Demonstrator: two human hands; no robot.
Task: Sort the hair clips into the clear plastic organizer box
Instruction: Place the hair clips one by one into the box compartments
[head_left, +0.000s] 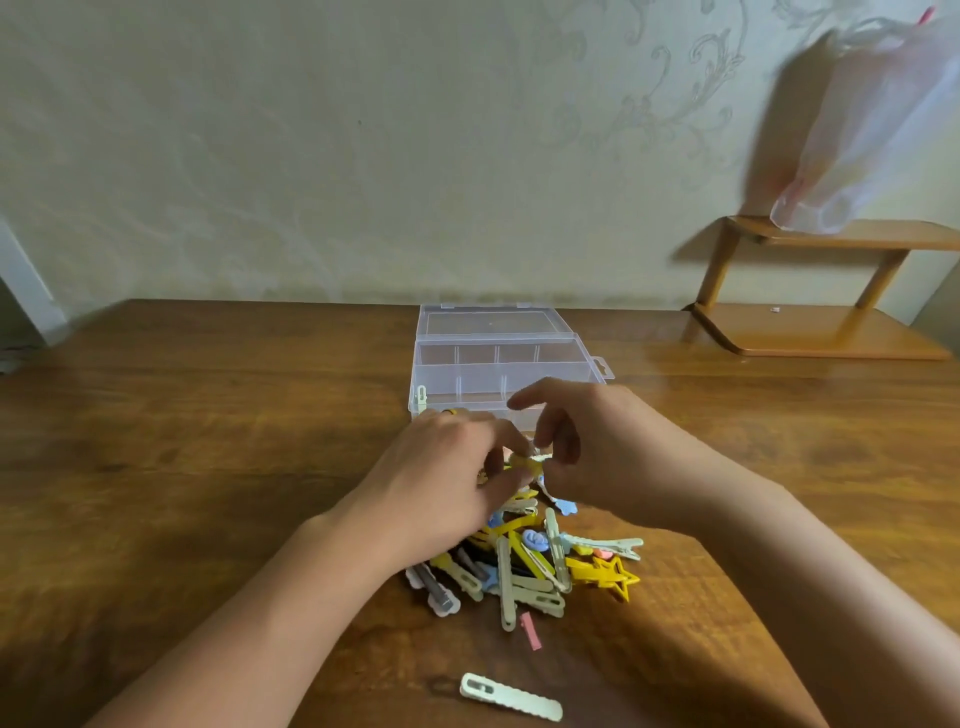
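Note:
A clear plastic organizer box (470, 358) lies open on the wooden table, its lid folded back toward the wall and several compartments showing. In front of it sits a heap of hair clips (530, 566): pale green, yellow, blue, and a yellow star clip (613, 574). Above the heap's far end, my left hand (441, 483) and my right hand (576, 441) meet and pinch a small yellow clip (522, 461) between their fingertips. One pale green clip (511, 697) lies alone near the front edge. A small pink clip (531, 630) lies beside the heap.
A low wooden shelf stand (810, 312) occupies the table's back right corner. A translucent plastic bag (872, 124) hangs above it. The wall runs directly behind the box. Bare tabletop (208, 441) stretches to the left of the heap.

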